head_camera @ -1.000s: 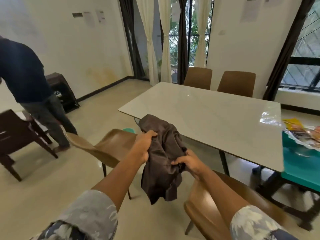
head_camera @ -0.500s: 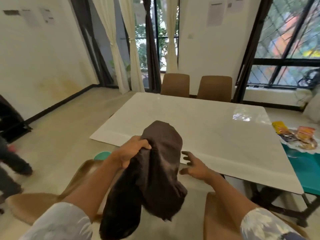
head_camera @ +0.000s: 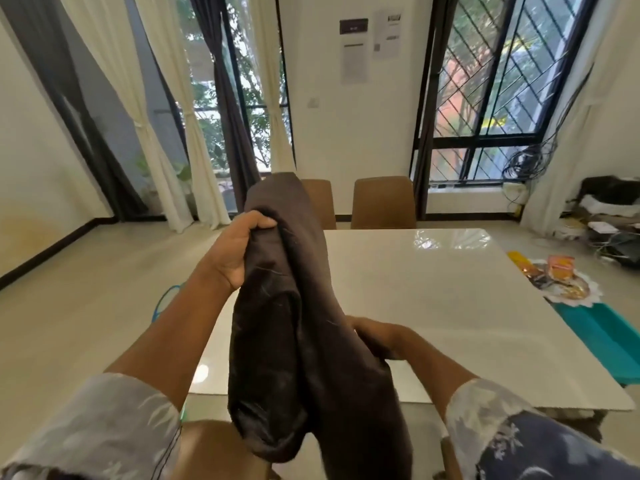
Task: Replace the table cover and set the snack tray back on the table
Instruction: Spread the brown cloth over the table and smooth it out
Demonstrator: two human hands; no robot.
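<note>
The left hand point(head_camera: 242, 251), at centre frame, is clenched around a raised fold of the dark brown table cover point(head_camera: 298, 327), holding it up. The right hand point(head_camera: 375, 341), lower and just right of centre, is partly hidden behind the cloth; it seems to be closed on a lower fold, though its fingers barely show. The cover hangs bunched, its long axis running top to bottom of the frame, over the near edge of the bare white surface point(head_camera: 450, 299). It looks soft, light and limp, perhaps a little slick, so it is best taken at an edge or corners and shaken open. The snack tray point(head_camera: 568, 289) waits on a teal bench point(head_camera: 606, 337) at the right edge.
</note>
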